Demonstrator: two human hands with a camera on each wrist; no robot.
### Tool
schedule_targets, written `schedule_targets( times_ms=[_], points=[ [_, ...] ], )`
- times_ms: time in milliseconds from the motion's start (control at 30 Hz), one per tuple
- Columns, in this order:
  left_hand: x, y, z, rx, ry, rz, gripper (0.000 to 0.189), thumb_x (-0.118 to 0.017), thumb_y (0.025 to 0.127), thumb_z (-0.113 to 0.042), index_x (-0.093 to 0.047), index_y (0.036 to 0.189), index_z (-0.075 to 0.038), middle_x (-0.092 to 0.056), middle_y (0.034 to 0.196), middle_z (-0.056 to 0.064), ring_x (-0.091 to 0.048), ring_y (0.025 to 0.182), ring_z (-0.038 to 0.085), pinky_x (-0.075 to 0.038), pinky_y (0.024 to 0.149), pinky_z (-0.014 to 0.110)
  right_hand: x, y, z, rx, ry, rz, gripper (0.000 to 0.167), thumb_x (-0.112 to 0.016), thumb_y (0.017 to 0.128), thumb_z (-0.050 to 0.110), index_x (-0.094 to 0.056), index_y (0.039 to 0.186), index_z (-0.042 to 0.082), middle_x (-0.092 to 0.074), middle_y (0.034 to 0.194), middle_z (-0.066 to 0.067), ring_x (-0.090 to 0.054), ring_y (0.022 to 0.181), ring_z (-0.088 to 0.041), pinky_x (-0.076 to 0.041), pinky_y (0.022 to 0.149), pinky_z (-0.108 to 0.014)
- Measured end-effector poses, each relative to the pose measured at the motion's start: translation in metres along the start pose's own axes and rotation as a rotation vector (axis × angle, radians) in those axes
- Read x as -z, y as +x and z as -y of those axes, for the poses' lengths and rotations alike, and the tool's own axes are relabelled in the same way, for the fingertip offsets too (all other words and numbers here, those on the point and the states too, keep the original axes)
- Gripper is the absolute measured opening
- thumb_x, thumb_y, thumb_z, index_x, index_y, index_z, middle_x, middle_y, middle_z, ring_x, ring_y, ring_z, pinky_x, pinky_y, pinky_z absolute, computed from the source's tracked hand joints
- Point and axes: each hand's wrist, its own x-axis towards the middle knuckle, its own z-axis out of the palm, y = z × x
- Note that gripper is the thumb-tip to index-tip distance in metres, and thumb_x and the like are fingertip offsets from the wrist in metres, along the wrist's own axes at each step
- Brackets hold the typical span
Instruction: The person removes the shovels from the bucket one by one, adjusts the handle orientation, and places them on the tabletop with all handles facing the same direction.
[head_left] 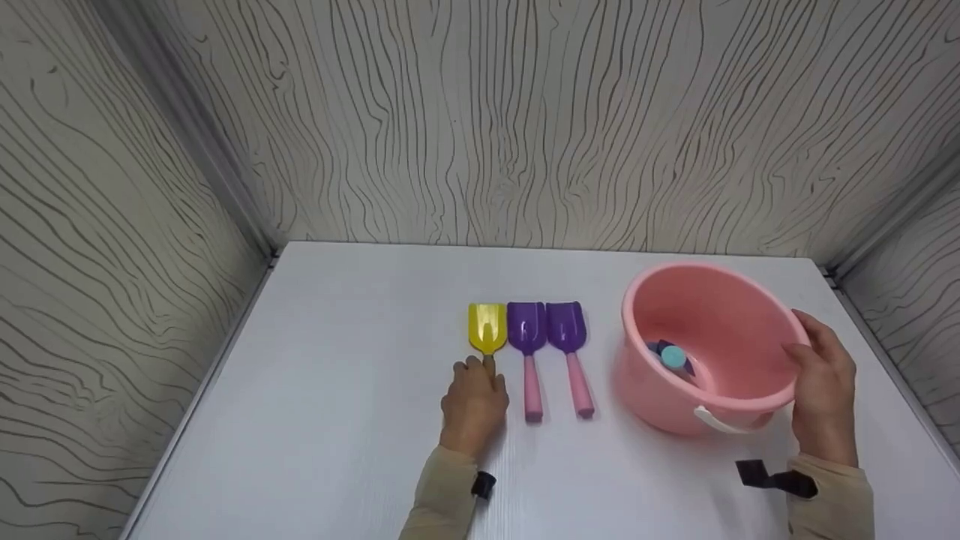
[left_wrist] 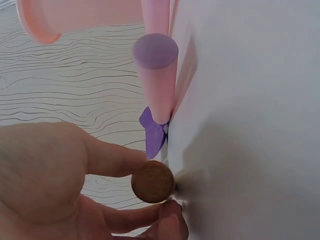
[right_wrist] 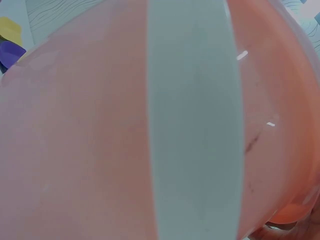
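Observation:
My left hand (head_left: pixel 474 405) pinches the handle of a yellow toy shovel (head_left: pixel 487 326), whose blade lies on the white table. In the left wrist view the handle's round brown end (left_wrist: pixel 153 181) sits between thumb and fingers. Just right of it lie two purple toy shovels with pink handles, a nearer one (head_left: pixel 528 326) and a farther one (head_left: pixel 567 326), side by side. My right hand (head_left: pixel 823 390) grips the rim of a pink bucket (head_left: pixel 652 401) at its right side. The bucket's mouth leans toward me. Inside it, a light-blue round end (head_left: pixel 673 357) and dark blue pieces show; their kind is unclear.
A white bucket handle (head_left: pixel 720 422) hangs on the near side of the bucket. Wood-patterned panels (head_left: pixel 480 127) stand behind and at both sides of the table (head_left: pixel 330 390). Dark straps (head_left: pixel 776 478) stick out from the right sleeve.

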Motion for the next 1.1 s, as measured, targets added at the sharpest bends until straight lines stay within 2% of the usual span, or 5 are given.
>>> schedule_targets(
  times_ms=[233, 433, 567, 833, 1100],
  points=[
    [0.008, 0.004, -0.014, -0.092, 0.144, -0.13, 0.031, -0.077, 0.098, -0.023, -0.063, 0.108, 0.003, -0.057, 0.091, 0.013, -0.054, 0.079, 0.028, -0.049, 0.07, 0.044, 0.001, -0.003, -0.001, -0.008, -0.034, -0.009, 0.05, -0.047, 0.112, 0.01, -0.043, 0.162, 0.009, -0.056, 0.138, 0.009, -0.06, 0.116, -0.005, -0.056, 0.085, -0.013],
    [0.025, 0.016, -0.044, -0.135, 0.188, -0.129, 0.042, -0.078, 0.098, -0.028, -0.063, 0.12, 0.004, -0.064, 0.105, 0.017, -0.062, 0.096, 0.034, -0.053, 0.085, 0.049, 0.001, -0.003, -0.002, -0.005, -0.035, -0.009, 0.049, -0.048, 0.112, 0.011, -0.044, 0.161, 0.01, -0.057, 0.136, 0.01, -0.061, 0.115, -0.005, -0.056, 0.084, -0.013],
    [0.039, 0.022, -0.074, -0.217, 0.194, -0.107, 0.049, -0.075, 0.1, -0.031, -0.064, 0.131, 0.005, -0.067, 0.12, 0.02, -0.065, 0.109, 0.039, -0.055, 0.093, 0.052, 0.0, -0.002, -0.001, 0.009, -0.029, -0.011, 0.047, -0.048, 0.111, 0.009, -0.047, 0.158, 0.01, -0.058, 0.135, 0.01, -0.061, 0.115, -0.005, -0.056, 0.084, -0.013],
    [0.061, 0.024, -0.149, -0.445, 0.303, -0.07, 0.044, -0.068, 0.104, -0.037, -0.065, 0.132, -0.003, -0.068, 0.122, 0.012, -0.065, 0.103, 0.029, -0.057, 0.089, 0.042, -0.002, -0.002, 0.001, -0.004, -0.058, -0.034, 0.049, -0.049, 0.111, 0.012, -0.045, 0.16, 0.009, -0.058, 0.133, 0.01, -0.061, 0.114, -0.007, -0.056, 0.083, -0.012],
    [0.052, 0.009, -0.217, -0.611, 0.487, 0.013, 0.038, -0.054, 0.11, -0.043, -0.064, 0.129, -0.012, -0.066, 0.117, 0.003, -0.065, 0.1, 0.02, -0.057, 0.09, 0.034, 0.0, -0.003, 0.0, 0.001, -0.063, -0.016, 0.051, -0.05, 0.112, 0.013, -0.043, 0.162, 0.009, -0.056, 0.138, 0.008, -0.061, 0.115, -0.005, -0.056, 0.083, -0.012]
  ],
)
